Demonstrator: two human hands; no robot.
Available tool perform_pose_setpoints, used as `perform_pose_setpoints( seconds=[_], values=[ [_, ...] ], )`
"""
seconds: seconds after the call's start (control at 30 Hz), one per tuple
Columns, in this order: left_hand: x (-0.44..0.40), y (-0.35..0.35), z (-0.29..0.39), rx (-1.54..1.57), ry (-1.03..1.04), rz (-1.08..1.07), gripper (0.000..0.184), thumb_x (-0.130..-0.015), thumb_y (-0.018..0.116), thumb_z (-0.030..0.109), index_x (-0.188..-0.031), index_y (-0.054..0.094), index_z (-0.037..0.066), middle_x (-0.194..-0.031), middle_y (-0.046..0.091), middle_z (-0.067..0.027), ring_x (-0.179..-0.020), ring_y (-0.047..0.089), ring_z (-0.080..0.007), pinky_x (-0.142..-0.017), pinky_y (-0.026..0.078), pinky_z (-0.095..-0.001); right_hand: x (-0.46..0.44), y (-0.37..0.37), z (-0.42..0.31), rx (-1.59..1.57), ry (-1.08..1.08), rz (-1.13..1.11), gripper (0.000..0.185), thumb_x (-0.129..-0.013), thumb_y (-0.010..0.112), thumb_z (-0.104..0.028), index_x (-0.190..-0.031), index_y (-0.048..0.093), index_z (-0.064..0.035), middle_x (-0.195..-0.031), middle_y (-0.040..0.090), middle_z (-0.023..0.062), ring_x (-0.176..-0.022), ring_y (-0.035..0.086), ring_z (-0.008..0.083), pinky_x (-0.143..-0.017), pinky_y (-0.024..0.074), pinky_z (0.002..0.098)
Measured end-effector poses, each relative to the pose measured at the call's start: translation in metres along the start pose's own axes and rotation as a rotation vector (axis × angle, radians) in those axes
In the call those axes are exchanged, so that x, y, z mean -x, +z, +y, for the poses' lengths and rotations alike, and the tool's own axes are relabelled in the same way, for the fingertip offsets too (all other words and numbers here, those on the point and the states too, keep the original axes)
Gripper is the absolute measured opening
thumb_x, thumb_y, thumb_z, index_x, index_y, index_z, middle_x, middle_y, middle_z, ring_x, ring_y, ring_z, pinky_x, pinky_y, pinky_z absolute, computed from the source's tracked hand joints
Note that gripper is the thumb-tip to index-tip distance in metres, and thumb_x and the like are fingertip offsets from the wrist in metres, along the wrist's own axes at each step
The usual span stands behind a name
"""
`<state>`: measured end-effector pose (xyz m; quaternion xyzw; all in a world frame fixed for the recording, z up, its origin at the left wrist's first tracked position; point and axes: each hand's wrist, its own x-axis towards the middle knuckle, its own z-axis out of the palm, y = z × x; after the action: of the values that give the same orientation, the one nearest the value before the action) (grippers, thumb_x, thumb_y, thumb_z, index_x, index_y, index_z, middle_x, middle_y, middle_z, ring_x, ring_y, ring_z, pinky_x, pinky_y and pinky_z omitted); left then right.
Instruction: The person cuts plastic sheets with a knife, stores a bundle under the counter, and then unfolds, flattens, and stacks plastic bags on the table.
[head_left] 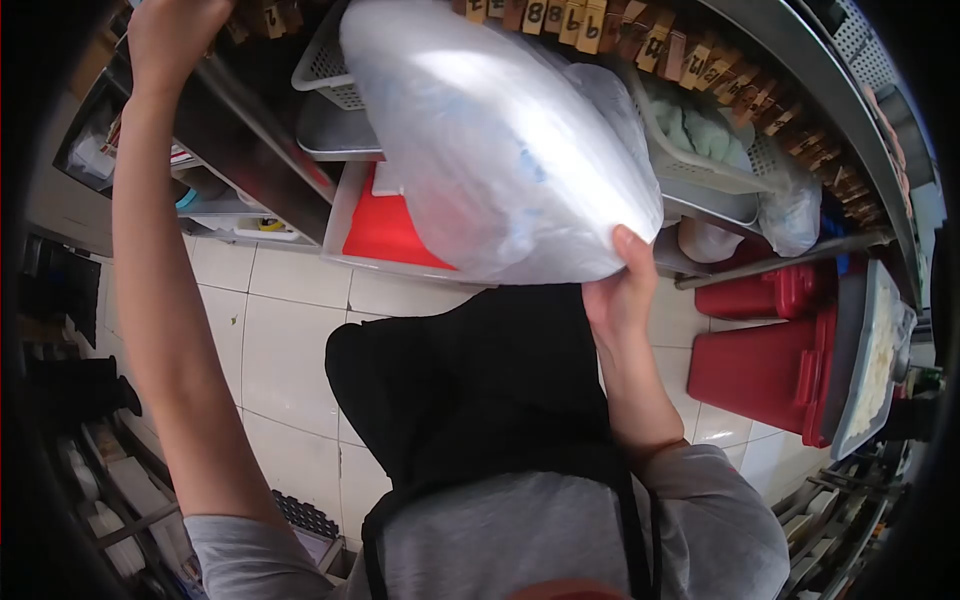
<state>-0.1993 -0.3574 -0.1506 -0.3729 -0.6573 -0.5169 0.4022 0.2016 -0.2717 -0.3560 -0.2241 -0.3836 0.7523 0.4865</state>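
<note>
A large translucent plastic bag (500, 140), puffed out and slightly blurred, spreads in front of my body. My right hand (628, 285) grips its lower right edge, thumb on top and the other fingers mostly hidden beneath. Up at the top left, my left arm is stretched forward beside a metal shelf post. The top edge of the view cuts off the fingers of my left hand (172, 40), so what they touch does not show. Behind the bag runs a row of wooden clothespins (590, 25) marked with numbers and letters.
A white basket (680, 140) with greenish contents stands right of the bag. Below the bag is a container with a red surface (385, 230). Dark red bins (755, 370) stand on the tiled floor (290, 350) at right, beside a tray (870, 370) of pale food.
</note>
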Motion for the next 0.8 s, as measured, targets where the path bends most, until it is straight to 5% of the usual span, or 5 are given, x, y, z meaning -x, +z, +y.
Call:
perform_pose_setpoints(
  seconds=[0.07, 0.13, 0.5, 0.6, 0.8],
  values=[
    [-0.004, -0.001, -0.008, 0.355, -0.578, 0.162, 0.034, -0.060, 0.055, -0.005, -0.093, 0.059, 0.002, -0.087, 0.062, -0.0169, -0.082, 0.060, -0.0336, -0.073, 0.048, -0.0359, -0.003, 0.003, 0.002, -0.094, 0.005, 0.026, 0.068, -0.073, 0.061, -0.024, -0.128, 0.032, 0.0022, -0.125, 0.043, 0.0135, -0.117, 0.041, 0.0248, -0.099, 0.0322, 0.0380],
    [0.036, -0.015, 0.063, -0.274, 0.637, -0.162, 0.033, -0.060, 0.055, -0.005, -0.092, 0.059, 0.001, -0.087, 0.062, -0.0173, -0.084, 0.060, -0.0332, -0.074, 0.048, -0.0360, -0.009, 0.011, 0.000, -0.073, -0.032, 0.030, 0.067, -0.073, 0.061, -0.023, -0.128, 0.032, 0.0005, -0.125, 0.042, 0.0128, -0.117, 0.040, 0.0245, -0.099, 0.0319, 0.0385],
    [0.040, -0.019, 0.072, -0.290, 0.605, -0.111, 0.029, -0.063, 0.053, -0.006, -0.091, 0.059, 0.001, -0.086, 0.062, -0.0167, -0.083, 0.059, -0.0331, -0.074, 0.047, -0.0372, -0.135, 0.093, 0.015, -0.125, -0.222, 0.201, 0.068, -0.070, 0.066, -0.023, -0.122, 0.025, -0.0138, -0.120, 0.038, 0.0092, -0.111, 0.041, 0.0268, -0.077, 0.0420, 0.0581],
    [0.039, -0.019, 0.072, -0.304, 0.615, -0.118, 0.029, -0.063, 0.053, -0.006, -0.091, 0.059, 0.002, -0.086, 0.061, -0.0163, -0.084, 0.059, -0.0326, -0.075, 0.047, -0.0372, -0.169, 0.124, -0.006, -0.513, -0.020, 0.313, 0.021, -0.087, 0.044, -0.009, -0.098, 0.060, -0.0024, -0.087, 0.064, 0.0100, -0.084, 0.061, 0.0234, -0.080, 0.0484, 0.0317],
    [0.037, -0.012, 0.058, -0.297, 0.589, -0.102, 0.031, -0.062, 0.052, -0.007, -0.091, 0.059, 0.002, -0.087, 0.061, -0.0154, -0.087, 0.058, -0.0324, -0.078, 0.045, -0.0373, -0.242, 0.112, -0.032, -0.494, 0.035, 0.073, 0.021, -0.087, 0.044, -0.012, -0.102, 0.056, -0.0038, -0.092, 0.062, 0.0101, -0.087, 0.059, 0.0235, -0.081, 0.0476, 0.0330]
  ],
)
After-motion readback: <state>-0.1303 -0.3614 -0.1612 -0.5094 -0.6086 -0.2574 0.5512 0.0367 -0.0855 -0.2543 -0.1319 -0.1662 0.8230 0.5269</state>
